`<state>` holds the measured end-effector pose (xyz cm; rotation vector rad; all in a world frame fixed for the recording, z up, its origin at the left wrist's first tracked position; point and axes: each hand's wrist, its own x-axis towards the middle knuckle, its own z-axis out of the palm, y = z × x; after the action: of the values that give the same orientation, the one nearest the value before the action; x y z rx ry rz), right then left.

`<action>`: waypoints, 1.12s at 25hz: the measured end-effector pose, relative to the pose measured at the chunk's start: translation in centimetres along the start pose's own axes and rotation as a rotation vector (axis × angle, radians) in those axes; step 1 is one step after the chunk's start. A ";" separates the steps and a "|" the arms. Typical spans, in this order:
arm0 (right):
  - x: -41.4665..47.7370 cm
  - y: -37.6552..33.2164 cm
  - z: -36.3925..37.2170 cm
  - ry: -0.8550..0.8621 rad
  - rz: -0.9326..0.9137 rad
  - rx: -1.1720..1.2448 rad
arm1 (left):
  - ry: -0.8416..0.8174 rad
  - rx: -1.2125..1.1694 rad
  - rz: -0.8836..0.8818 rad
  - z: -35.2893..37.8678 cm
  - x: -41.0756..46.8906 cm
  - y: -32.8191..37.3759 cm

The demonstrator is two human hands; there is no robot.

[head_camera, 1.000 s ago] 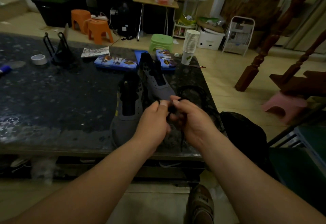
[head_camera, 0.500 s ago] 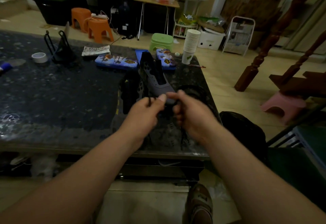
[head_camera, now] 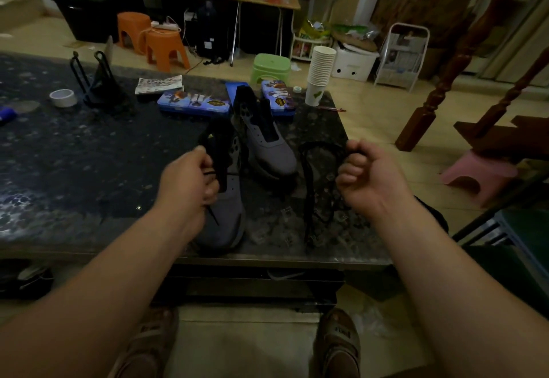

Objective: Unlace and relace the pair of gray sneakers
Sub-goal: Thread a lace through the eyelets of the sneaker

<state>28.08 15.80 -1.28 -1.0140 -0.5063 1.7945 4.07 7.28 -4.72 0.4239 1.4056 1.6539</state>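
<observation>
Two gray sneakers stand on the dark speckled table [head_camera: 74, 151]. The near sneaker [head_camera: 227, 217] points toward me, its black tongue raised. The far sneaker [head_camera: 267, 142] lies behind it, toe toward me, with bare eyelets. My left hand [head_camera: 187, 181] pinches a black lace end over the near sneaker; the lace tip hangs below the fingers. My right hand [head_camera: 368, 175] is curled round another part of black lace [head_camera: 309, 181], which loops and trails down the table to the right of the shoes.
Blue tins [head_camera: 193, 104] lie behind the shoes, next to a stack of paper cups [head_camera: 320, 71] at the far right corner. A tape roll [head_camera: 63, 98] and a black stand [head_camera: 98, 83] sit far left. The table edge runs just below the near sneaker. Stools stand on the floor beyond.
My hands were together over the shoes and have drawn apart: the left now over the near sneaker, the right out to the right, each holding black lace.
</observation>
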 end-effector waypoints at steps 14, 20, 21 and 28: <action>-2.1 6.6 2.6 -0.403 0.110 -0.557 | -0.548 0.355 0.170 3.4 -3.2 -2.7; -1.2 3.8 2.0 -0.287 0.101 -0.153 | -0.239 0.267 0.098 2.7 -2.3 -1.4; -0.7 2.4 1.4 -0.201 0.072 -0.075 | -0.149 0.195 0.057 2.1 -1.8 -0.9; 1.4 -0.7 -2.4 0.140 -0.046 -0.278 | -0.041 0.032 0.030 -0.6 0.4 -0.4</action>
<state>30.13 17.15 -2.70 -1.2979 -0.6989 1.6278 3.62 7.24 -5.37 0.4968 1.4029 1.6396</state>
